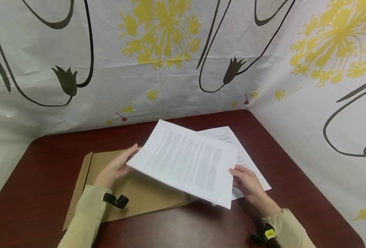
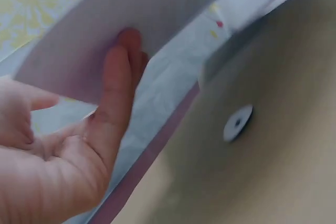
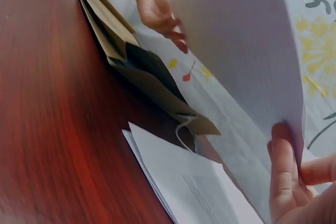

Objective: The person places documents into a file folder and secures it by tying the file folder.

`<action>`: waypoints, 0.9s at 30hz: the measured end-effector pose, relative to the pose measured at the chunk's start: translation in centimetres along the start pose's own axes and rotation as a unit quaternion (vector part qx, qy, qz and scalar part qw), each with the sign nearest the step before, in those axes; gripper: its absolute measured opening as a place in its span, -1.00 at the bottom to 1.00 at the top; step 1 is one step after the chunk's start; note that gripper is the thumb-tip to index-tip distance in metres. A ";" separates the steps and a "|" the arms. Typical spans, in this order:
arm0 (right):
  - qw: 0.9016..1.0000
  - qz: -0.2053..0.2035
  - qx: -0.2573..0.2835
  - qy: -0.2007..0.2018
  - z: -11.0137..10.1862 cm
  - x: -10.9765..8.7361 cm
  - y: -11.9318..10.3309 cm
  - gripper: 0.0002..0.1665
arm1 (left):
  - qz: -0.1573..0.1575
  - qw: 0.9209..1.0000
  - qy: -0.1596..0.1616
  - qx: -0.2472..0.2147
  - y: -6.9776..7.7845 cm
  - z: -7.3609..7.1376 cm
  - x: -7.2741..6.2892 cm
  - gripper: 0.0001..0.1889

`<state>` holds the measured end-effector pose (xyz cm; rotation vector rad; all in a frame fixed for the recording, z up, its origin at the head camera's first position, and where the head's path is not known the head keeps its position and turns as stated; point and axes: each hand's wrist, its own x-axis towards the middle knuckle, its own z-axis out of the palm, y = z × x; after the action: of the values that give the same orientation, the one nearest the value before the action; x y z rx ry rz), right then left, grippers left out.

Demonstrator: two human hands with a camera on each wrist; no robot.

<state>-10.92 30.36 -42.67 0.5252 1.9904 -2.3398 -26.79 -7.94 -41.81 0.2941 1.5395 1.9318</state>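
A thin stack of printed paper (image 1: 183, 158) is held up, tilted, above the table. At its right edge, my right hand (image 1: 246, 181) pinches it between thumb and fingers. My left hand (image 1: 118, 167) is at the opposite edge, its extended fingers (image 2: 116, 85) against the underside and the thumb apart from the paper. Below the left hand lies a brown document envelope (image 1: 149, 196), its flap folded out to the left. A white disc fastener (image 2: 238, 123) shows on the envelope in the left wrist view. The envelope's mouth gapes in the right wrist view, with a white string (image 3: 182, 129) near it.
More printed sheets (image 1: 252, 168) lie on the table to the right, partly covered by the held stack in the head view. The dark red table (image 1: 158, 229) is bordered at the back and right by a patterned white cloth (image 1: 176, 93).
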 end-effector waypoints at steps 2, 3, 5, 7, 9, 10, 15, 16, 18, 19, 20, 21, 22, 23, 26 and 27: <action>1.000 0.001 0.006 0.017 0.3 -0.1 0.1 -0.87 | 0.020 0.996 -0.004 -0.081 0.0 0.7 -0.2 -0.46; 1.000 0.001 0.010 0.023 0.5 -0.2 0.1 -0.88 | 0.032 0.992 -0.009 -0.121 -0.1 1.2 -0.4 -0.51; 0.999 -0.002 0.024 0.037 0.9 -0.3 0.1 -0.92 | 0.051 0.984 -0.018 -0.167 -0.2 2.3 -0.6 -0.60; 0.998 -0.005 0.043 0.048 1.4 -0.5 0.3 -0.93 | 0.061 0.985 -0.019 -0.158 -0.6 3.5 -0.6 -0.65; 0.997 -0.008 0.062 0.054 1.9 -0.7 0.5 -0.89 | 0.059 0.991 0.001 -0.121 -1.1 4.7 -0.5 -0.70; 0.996 -0.008 0.069 0.056 2.1 -0.8 0.6 -0.89 | 0.054 0.993 0.015 -0.101 -1.3 5.3 -0.4 -0.69; 0.994 -0.007 0.087 0.061 3.3 -1.6 1.3 -0.94 | 0.032 0.994 0.104 -0.016 -2.6 7.7 -0.1 -0.55; 0.994 -0.007 0.088 0.060 3.6 -1.8 1.4 -0.96 | 0.033 0.993 0.114 -0.003 -2.8 8.0 -0.1 -0.54; 0.994 -0.009 0.087 0.058 4.1 -2.2 1.8 -0.95 | 0.031 0.991 0.132 0.021 -3.1 8.5 0.0 -0.56; 0.995 -0.010 0.088 0.056 4.5 -2.4 2.0 -0.92 | 0.031 0.989 0.139 0.031 -3.3 8.6 0.0 -0.57; 0.995 -0.010 0.089 0.054 4.8 -2.6 2.2 -0.88 | 0.032 0.988 0.142 0.043 -3.4 8.8 0.0 -0.57; 0.995 -0.010 0.088 0.050 5.0 -2.8 2.4 -0.83 | 0.032 0.987 0.146 0.052 -3.5 8.9 0.0 -0.57; 0.995 -0.008 0.088 0.045 5.3 -3.1 2.5 -0.77 | 0.034 0.986 0.149 0.061 -3.5 8.9 0.1 -0.57; 0.995 -0.006 0.088 0.040 5.6 -3.3 2.7 -0.72 | 0.032 0.985 0.154 0.067 -3.5 8.9 0.2 -0.55; 0.996 0.006 0.091 0.023 6.2 -3.9 3.1 -0.64 | 0.036 0.984 0.159 0.078 -3.5 8.7 0.4 -0.51; 0.996 0.011 0.088 0.013 6.3 -4.1 3.2 -0.63 | 0.038 0.983 0.158 0.080 -3.4 8.5 0.4 -0.50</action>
<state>-7.85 22.86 -43.81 0.5838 1.7865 -2.5219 -21.31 -0.60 -42.61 0.1167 1.9189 1.9888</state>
